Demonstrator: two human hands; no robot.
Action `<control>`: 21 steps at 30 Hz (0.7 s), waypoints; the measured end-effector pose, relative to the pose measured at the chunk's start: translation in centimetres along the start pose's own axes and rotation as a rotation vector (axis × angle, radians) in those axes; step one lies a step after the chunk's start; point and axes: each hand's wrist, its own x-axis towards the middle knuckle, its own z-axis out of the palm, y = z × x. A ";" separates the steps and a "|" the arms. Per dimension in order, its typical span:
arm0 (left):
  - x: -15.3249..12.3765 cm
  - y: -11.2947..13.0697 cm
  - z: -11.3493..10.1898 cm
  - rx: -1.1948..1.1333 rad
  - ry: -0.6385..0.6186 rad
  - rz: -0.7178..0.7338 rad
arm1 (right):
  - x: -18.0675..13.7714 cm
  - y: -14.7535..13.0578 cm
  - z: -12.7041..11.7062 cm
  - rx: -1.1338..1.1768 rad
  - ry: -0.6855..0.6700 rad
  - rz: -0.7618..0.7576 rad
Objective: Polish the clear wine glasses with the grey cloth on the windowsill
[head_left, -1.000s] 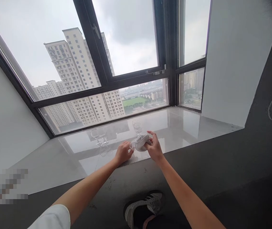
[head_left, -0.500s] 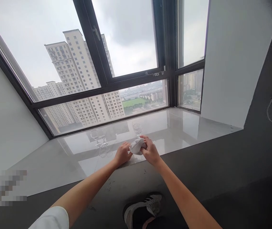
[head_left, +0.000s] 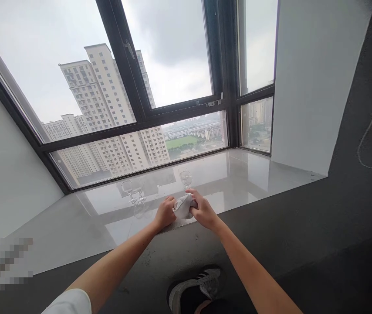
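A crumpled white cloth [head_left: 184, 207] is bunched between my two hands over the front edge of the windowsill. My right hand [head_left: 204, 210] grips it from the right, thumb and fingers pressed into the folds. At the cloth's left side my left hand [head_left: 165, 213] is closed, its knuckles up; what sits within its fingers is hidden by the hand and cloth. Just behind the cloth stands a clear stemmed glass [head_left: 185, 178], upright on the sill. Farther left, two more stemmed glasses, a left one [head_left: 127, 190] and a right one [head_left: 140, 192], stand side by side.
The glossy pale windowsill [head_left: 245, 189] reflects the window and ends in a front edge above a dark wall. A dark window frame [head_left: 107, 134] closes off the back. A shoe [head_left: 194, 288] shows below, and a beaded cord [head_left: 365, 148] hangs at the right.
The whole view has shifted slightly left. Both hands and the cloth sit a little lower in the picture, and the cloth's folds have turned a bit. The standing glasses keep their places.
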 end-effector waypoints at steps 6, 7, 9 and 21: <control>0.1 -0.3 0.2 0.020 -0.032 0.031 | -0.1 0.0 0.0 0.011 -0.003 -0.014; 0.1 -0.4 0.2 0.019 -0.032 0.030 | -0.1 -0.1 -0.1 0.016 -0.002 -0.013; 0.1 -0.3 0.2 0.012 -0.026 0.023 | -0.1 -0.2 -0.2 0.034 -0.008 -0.005; 0.0 -0.5 0.4 0.000 0.065 -0.061 | -0.1 -0.8 -1.6 0.173 0.035 0.007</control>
